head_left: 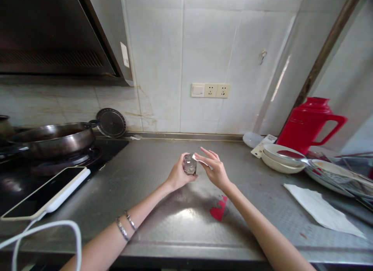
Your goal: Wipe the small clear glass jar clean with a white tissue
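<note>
Over the middle of the steel counter, my left hand (178, 175) is wrapped round a small clear glass vessel (190, 165); whether it is a cup or a jar I cannot tell. A small piece of white tissue (194, 157) is pinched in my right hand (214, 169), at the upper right of the glass. The other fingers of that hand are stretched out. Below the hands, a red patch (218, 209) marks the counter surface (154, 209).
At left stand a steel pan (55, 141) on the stove and a phone (43, 193) with a white cable (58, 223). To the right are a red thermos jug (309, 123), stacked bowls (281, 167), a plate (329, 181) and a white paper sheet (320, 209).
</note>
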Demonstrator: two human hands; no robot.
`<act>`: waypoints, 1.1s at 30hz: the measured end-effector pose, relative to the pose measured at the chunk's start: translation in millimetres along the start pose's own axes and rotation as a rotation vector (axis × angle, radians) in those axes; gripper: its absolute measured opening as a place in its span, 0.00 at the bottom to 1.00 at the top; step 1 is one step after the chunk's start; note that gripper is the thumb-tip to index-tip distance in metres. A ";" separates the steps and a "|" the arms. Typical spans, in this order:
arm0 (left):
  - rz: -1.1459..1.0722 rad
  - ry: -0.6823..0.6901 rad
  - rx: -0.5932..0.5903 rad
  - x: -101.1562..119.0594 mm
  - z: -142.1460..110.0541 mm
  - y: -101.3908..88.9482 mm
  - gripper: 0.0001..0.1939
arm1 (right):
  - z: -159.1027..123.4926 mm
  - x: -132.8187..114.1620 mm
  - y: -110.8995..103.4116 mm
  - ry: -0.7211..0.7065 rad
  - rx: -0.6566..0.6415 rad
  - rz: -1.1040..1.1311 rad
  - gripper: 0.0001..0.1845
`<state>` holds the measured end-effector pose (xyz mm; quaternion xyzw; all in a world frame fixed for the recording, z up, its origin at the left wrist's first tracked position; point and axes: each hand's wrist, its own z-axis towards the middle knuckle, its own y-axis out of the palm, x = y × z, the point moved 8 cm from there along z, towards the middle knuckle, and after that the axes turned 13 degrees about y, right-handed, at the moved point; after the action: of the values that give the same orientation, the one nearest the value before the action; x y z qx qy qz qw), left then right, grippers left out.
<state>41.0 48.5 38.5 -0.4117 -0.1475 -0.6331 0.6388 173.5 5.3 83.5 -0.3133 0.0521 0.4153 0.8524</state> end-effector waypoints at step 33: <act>0.203 0.024 0.053 -4.2 0.5 -5.4 0.38 | -0.4 -33.9 13.8 -0.136 -0.086 -0.279 0.25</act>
<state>35.5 52.5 37.6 -0.3996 -0.1140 -0.5658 0.7122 141.3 -11.5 88.2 -0.3250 -0.0678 0.3149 0.8892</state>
